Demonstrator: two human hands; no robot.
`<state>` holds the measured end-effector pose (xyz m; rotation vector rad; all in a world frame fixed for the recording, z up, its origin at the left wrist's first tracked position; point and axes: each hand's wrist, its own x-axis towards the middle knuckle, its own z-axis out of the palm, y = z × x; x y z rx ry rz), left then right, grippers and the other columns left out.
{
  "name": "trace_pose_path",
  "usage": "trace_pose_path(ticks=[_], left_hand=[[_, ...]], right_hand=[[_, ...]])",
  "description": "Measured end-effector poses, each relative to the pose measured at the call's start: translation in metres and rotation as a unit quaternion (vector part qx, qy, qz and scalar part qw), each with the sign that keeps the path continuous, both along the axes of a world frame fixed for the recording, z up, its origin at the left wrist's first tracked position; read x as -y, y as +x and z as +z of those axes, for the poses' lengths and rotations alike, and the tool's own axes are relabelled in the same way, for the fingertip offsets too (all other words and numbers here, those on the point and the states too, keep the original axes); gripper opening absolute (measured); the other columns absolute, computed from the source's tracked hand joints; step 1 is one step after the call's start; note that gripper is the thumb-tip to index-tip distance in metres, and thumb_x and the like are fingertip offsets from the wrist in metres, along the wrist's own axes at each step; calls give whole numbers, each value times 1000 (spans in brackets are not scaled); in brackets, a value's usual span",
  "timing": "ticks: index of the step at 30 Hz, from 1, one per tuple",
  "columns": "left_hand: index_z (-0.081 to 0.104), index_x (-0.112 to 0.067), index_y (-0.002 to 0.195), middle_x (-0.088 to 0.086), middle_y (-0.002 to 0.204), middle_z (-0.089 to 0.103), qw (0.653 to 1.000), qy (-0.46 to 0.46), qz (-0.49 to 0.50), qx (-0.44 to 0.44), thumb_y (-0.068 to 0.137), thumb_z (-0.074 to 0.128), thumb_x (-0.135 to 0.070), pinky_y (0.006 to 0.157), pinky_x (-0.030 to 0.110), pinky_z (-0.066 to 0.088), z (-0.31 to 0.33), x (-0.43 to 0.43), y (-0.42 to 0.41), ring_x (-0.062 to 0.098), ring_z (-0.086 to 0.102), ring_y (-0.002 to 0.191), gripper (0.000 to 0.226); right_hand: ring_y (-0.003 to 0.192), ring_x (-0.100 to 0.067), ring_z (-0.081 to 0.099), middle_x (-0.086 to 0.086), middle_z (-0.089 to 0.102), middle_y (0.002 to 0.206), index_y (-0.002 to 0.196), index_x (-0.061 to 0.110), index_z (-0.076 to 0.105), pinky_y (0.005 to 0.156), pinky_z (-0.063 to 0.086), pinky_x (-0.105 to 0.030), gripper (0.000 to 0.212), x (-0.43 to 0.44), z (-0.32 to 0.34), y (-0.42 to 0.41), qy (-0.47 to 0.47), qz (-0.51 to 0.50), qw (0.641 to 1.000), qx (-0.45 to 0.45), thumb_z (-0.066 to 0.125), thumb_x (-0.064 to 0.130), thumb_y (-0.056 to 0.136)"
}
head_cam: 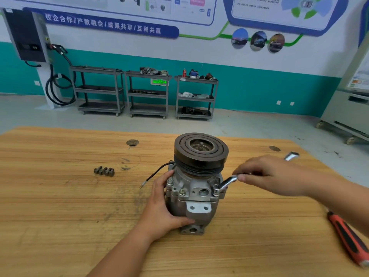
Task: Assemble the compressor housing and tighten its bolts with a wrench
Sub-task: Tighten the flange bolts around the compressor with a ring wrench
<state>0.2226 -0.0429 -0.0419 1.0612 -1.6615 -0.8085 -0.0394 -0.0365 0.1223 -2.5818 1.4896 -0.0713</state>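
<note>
A grey metal compressor (196, 188) stands upright on the wooden table (60, 206), its dark pulley (201, 151) on top. My left hand (163, 206) grips the housing's left side. My right hand (269, 176) holds a silver wrench (226, 182) whose ring end sits on a bolt (216, 187) at the housing's right flange. The wrench's far end (291, 156) sticks out past my hand. Two more bolts (182, 191) show on the flange's front left. A black wire (155, 174) trails from the compressor to the left.
Several loose bolts (104, 171) lie together on the table to the left. A red and black tool handle (348, 238) lies at the right edge. Two round holes (132, 142) mark the tabletop's far side. Grey shelf carts (147, 92) stand along the far wall.
</note>
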Motion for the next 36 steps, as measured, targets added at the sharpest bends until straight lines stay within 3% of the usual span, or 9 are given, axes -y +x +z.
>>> trace_pose_path(ticks=[7,9,12,15,18,26,30,32,36], left_hand=[[16,-75,121,-14,143,34,1000,-4,-1,0,39,89,-51,101,20,36,1,-1,-1,0,40,129,113],[16,-75,121,-15,143,33,1000,-1,-1,1,39,89,-51,100,18,36,1,-1,-1,0,39,129,112],[16,-76,118,-17,142,32,1000,-8,4,6,42,95,-39,95,6,34,-1,1,0,-4,38,127,116],[16,-77,117,-16,140,33,1000,-19,13,14,45,96,-30,89,-4,30,-2,2,0,-11,35,126,117],[17,-76,118,-15,140,34,1000,-21,14,10,44,96,-34,94,3,32,-1,1,0,-3,38,128,116],[22,-73,119,0,135,45,1000,-11,9,-14,43,83,-57,103,43,44,5,-5,-5,17,51,122,99],[23,-71,122,5,135,47,1000,-9,9,-24,42,82,-65,103,46,43,1,-3,-4,21,53,122,99],[25,-66,126,2,136,47,999,9,8,-34,40,86,-63,102,46,45,-1,-2,-4,19,55,120,106],[24,-60,131,-6,140,43,1000,7,9,-13,37,93,-50,102,43,47,-5,1,-2,15,52,123,117]], right_hand=[[91,1,50,25,53,93,118,36,61,85,40,-25,28,29,29,21,76,35,990,-115,47,42,94],[92,-2,52,20,58,96,113,37,63,86,41,-26,25,30,29,19,145,-3,984,-100,48,42,94],[69,-6,50,11,54,72,100,35,68,71,42,-22,24,22,28,10,296,-53,952,-55,48,45,93],[54,-9,60,2,61,63,89,14,65,54,51,-20,26,-1,15,7,528,-98,830,151,50,35,91],[61,-21,70,-11,68,68,79,11,63,47,55,-23,26,-34,-10,20,606,-105,709,346,47,27,92],[58,-35,69,-27,68,70,64,-1,70,40,54,-31,29,-84,-51,111,428,-158,474,753,53,20,75],[48,-29,67,-21,66,59,69,-1,70,38,52,-27,23,-101,-48,124,279,-148,488,814,56,17,74],[50,-30,67,-20,66,60,73,6,75,42,53,-27,21,-113,-42,118,250,-74,518,815,72,25,66],[49,-26,63,-19,66,63,82,17,67,49,51,-27,45,-115,-43,86,277,-31,633,722,86,47,55]])
